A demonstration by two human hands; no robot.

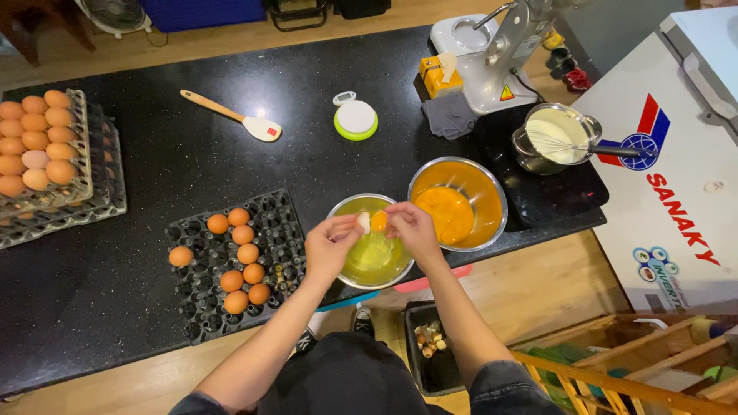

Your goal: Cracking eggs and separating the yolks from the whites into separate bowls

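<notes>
Head view: left hand [330, 244] and right hand [413, 227], fingers clamped on the two halves of a cracked egg [373, 222], yolk cradled above the steel bowl of whites [374, 257] on the black counter [154, 307]. Risk: a sharp shell edge may pierce the yolk, tainting the whites; a slack grip may drop shell in, missing the yolk bowl [459, 202] just beside

Spatula [234, 117], round timer [355, 119], whisk in saucepan [555, 137], stacked egg trays [58, 157].

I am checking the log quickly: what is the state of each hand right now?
Left hand: closed on a white eggshell half, above the bowl of egg whites.
Right hand: closed on the eggshell half with the yolk.
</notes>
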